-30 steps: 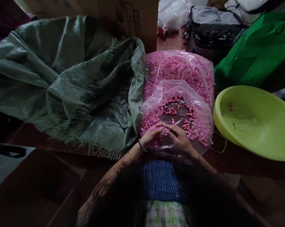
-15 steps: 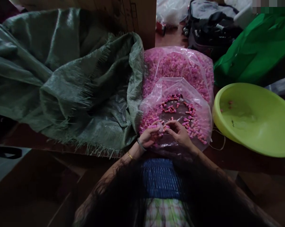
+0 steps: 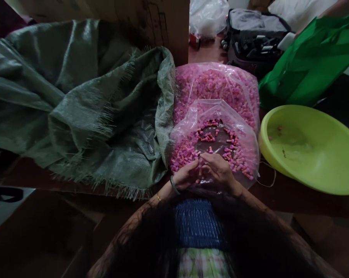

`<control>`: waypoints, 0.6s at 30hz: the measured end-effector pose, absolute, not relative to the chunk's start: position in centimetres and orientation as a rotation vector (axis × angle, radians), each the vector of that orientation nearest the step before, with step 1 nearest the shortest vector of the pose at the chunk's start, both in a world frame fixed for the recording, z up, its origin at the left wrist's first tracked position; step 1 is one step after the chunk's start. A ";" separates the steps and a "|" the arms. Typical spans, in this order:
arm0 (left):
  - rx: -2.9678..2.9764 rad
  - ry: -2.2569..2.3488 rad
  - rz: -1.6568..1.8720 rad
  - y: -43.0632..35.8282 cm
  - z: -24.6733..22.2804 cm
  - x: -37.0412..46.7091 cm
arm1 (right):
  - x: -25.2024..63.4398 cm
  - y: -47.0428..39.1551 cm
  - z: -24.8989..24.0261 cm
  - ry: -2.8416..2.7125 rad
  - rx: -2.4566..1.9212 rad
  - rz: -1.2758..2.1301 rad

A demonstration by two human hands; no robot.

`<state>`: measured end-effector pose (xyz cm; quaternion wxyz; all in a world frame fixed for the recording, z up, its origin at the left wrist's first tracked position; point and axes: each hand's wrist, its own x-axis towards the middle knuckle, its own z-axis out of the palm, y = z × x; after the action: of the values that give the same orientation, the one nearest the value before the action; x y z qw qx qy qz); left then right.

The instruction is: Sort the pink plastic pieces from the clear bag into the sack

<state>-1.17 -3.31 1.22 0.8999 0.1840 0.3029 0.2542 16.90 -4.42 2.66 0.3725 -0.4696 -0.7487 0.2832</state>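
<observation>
A clear plastic bag (image 3: pixel 217 79) full of small pink pieces lies in the middle, its mouth spread toward me. Loose pink pieces (image 3: pixel 208 136) with shiny metallic ends rest in that opening. My left hand (image 3: pixel 187 174) and my right hand (image 3: pixel 218 168) meet over the bag's near edge, fingers curled together. Something small and clear seems to be between them, but it is mostly hidden by the fingers. Left of the bag, a green woven sack (image 3: pixel 82 104) lies open with clear pieces (image 3: pixel 147 137) inside.
On the right stands a yellow-green bowl (image 3: pixel 316 154) with a few small pieces in it. Behind it are a green bag (image 3: pixel 310 65) and an open black case (image 3: pixel 255 38). A cardboard box (image 3: pixel 165 27) stands at the back. Part of a person's arm shows top right.
My hands have closed in on each other, and the pink pieces seen in my left hand no longer show. The green bag has shifted, and a white object beside it has moved.
</observation>
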 end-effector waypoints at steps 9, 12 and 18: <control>0.715 0.788 0.603 -3.3 2.0 -1.2 | 17.4 -4.2 3.5 -2.017 -1.168 0.578; 0.881 0.861 0.614 -3.9 1.3 -1.0 | 17.4 -4.7 2.4 -2.047 -1.235 0.585; 0.774 0.895 0.649 -5.4 0.6 0.2 | 17.5 -3.4 1.9 -2.078 -1.173 0.869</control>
<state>0.24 -5.38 0.59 0.7807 0.3585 0.4143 0.3006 17.53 -3.39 1.89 0.2965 -0.4410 -0.7815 0.3269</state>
